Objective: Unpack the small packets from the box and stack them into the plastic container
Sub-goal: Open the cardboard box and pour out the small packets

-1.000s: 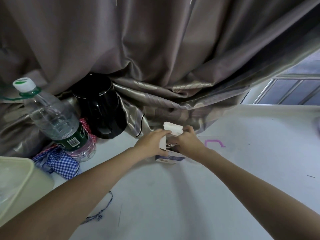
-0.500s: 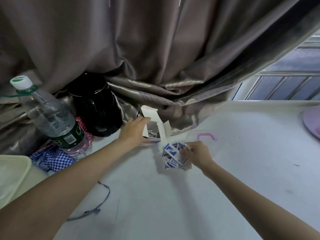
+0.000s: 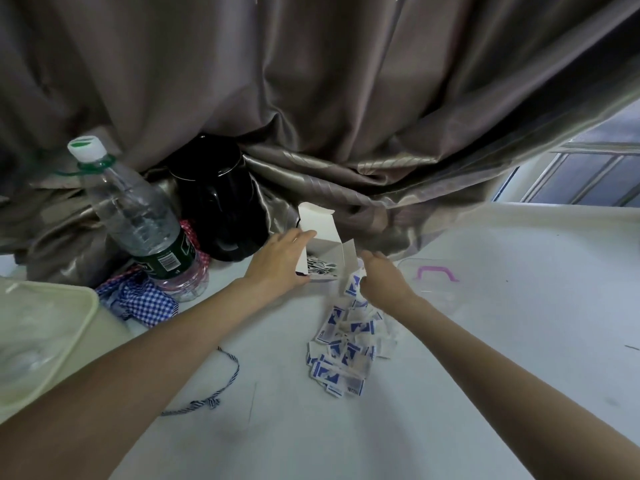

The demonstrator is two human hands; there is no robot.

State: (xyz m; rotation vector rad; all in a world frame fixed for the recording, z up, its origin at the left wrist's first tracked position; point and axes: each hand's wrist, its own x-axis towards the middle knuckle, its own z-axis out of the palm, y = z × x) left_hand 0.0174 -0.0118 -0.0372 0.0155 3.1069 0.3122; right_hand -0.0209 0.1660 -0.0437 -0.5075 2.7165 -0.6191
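1. The left hand (image 3: 282,261) grips the small white box (image 3: 323,249) by its near side wall, fingers curled over the top edge. That hold steadies the light carton on the bench (image 3: 485,393) while the other hand works at its mouth.
2. The right hand (image 3: 382,277) sits just beside the box's open end, fingers bent downward and pinching a few blue-and-white packets (image 3: 354,284). The grip looks loose, which suits lifting or dropping a small bunch rather than carrying it far.
3. The box stands with its top flap raised and a side flap folded out, so the opening faces the person. More packets show inside it, so unpacking is, by my reading, only partly done.
4. A loose heap of packets (image 3: 344,355) lies on the bench just below the right hand, scattered and overlapping rather than stacked. Tipping them out first probably makes them easier to gather and square up.
5. A clear plastic container (image 3: 429,282) with a purple handle mark rests just right of the right hand, within easy reach. No packets are visibly in it.
6. Further left stand a water bottle (image 3: 138,220), a black jug (image 3: 218,199) and a checked cloth (image 3: 142,303), apart from the work.
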